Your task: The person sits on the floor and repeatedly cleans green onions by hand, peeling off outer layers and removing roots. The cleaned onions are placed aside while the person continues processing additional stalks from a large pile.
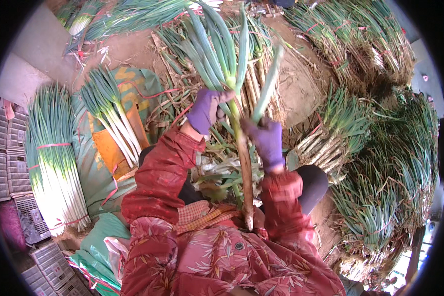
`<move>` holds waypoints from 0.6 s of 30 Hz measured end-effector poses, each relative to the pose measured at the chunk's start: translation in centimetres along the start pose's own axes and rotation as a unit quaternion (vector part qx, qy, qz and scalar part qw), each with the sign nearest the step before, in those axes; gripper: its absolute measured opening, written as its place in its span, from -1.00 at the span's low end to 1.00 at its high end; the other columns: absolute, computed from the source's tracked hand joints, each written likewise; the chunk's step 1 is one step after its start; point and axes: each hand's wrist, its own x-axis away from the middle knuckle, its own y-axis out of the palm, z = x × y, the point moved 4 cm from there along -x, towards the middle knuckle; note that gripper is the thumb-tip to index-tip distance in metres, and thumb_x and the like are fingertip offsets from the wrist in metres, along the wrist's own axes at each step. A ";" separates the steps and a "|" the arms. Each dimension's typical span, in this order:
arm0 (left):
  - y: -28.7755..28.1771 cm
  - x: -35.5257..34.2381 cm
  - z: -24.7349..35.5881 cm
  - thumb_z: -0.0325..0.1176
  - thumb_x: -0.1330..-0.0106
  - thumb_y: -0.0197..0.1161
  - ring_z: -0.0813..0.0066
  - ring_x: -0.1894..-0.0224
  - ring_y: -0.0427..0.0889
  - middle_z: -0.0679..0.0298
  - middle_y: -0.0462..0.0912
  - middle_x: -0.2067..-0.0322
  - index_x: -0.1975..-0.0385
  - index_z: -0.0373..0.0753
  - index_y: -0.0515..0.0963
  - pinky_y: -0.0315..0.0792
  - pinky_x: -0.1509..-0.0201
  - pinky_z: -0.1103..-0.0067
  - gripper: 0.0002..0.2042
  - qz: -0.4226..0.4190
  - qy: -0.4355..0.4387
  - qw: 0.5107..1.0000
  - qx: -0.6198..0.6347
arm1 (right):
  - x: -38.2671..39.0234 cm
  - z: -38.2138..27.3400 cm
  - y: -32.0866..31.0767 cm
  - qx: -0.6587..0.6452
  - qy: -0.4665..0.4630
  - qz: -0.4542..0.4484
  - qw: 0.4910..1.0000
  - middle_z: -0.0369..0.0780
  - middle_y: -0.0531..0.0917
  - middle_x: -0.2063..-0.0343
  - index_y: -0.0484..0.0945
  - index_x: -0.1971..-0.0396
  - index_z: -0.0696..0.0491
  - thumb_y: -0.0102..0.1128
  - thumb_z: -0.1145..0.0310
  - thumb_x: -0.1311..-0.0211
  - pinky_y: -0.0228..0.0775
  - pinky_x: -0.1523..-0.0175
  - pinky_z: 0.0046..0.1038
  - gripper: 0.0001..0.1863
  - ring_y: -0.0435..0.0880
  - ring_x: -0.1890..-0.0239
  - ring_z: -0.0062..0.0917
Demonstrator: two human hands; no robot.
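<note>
My left hand (205,111), in a purple glove, is closed round a large green onion (243,170) just below where its leaves fan out. The onion stands nearly upright in front of me, its brownish lower end close to my lap. My right hand (268,144), also gloved in purple and slightly blurred, grips a single green onion leaf (269,86) that slants away from the stalk. Peeled leaves and skins (222,170) lie beneath my hands. On my left, several cleaned green onions (117,118) with white stems rest on a green woven sack (96,158).
A big tied bundle of clean green onions (54,153) stands at the left, beside stacked grey crates (18,130). Untrimmed onions (266,74) lie ahead of me. More earthy bundles (335,118) and a large heap (380,182) fill the right side.
</note>
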 end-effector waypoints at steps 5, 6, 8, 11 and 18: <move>-0.7 -0.3 0.4 -0.18 -0.09 0.36 0.62 0.86 0.27 0.37 0.51 0.64 0.32 -0.29 0.57 0.26 0.81 0.60 -0.69 0.005 -0.073 0.992 0.106 | 10.5 6.4 -4.0 0.252 -0.111 -0.120 0.954 -0.22 0.54 0.75 0.63 0.48 0.13 0.33 0.34 0.02 0.29 0.61 -0.50 -0.83 0.52 0.70 -0.55; -1.7 -1.6 -0.6 -0.20 -0.08 0.36 0.62 0.84 0.30 0.37 0.49 0.65 0.32 -0.30 0.56 0.25 0.81 0.60 -0.70 0.019 -0.020 0.996 0.086 | 13.4 9.4 -5.0 0.301 -0.101 -0.163 0.934 -0.21 0.51 0.77 0.63 0.49 0.11 0.36 0.33 0.07 0.31 0.60 -0.43 -0.82 0.54 0.69 -0.49; -2.2 -1.1 0.0 -0.25 -0.09 0.32 0.59 0.82 0.35 0.33 0.49 0.64 0.34 -0.31 0.56 0.32 0.77 0.59 -0.74 -0.073 -0.065 0.980 0.172 | 15.8 11.8 -6.6 0.284 0.064 -0.179 0.940 -0.16 0.48 0.78 0.61 0.52 0.10 0.35 0.28 0.12 0.32 0.56 -0.35 -0.79 0.54 0.68 -0.40; -2.3 -0.6 -0.3 -0.34 -0.11 0.25 0.55 0.80 0.41 0.28 0.53 0.59 0.36 -0.31 0.56 0.42 0.69 0.57 -0.81 -0.067 -0.107 0.974 0.190 | 13.4 7.5 -6.9 0.325 -0.044 -0.045 0.944 -0.33 0.39 0.79 0.57 0.53 0.18 0.26 0.39 0.04 0.27 0.54 -0.45 -0.84 0.38 0.69 -0.62; 0.5 0.5 0.2 -0.38 -0.10 0.24 0.48 0.78 0.50 0.26 0.52 0.74 0.42 -0.33 0.59 0.43 0.70 0.54 -0.85 -0.045 -0.079 0.984 0.154 | 9.1 6.4 -0.5 -0.259 0.122 -0.097 0.953 -0.29 0.57 0.61 0.48 0.11 0.19 0.12 0.10 -0.22 0.26 0.58 -0.66 -0.56 0.48 0.65 -0.70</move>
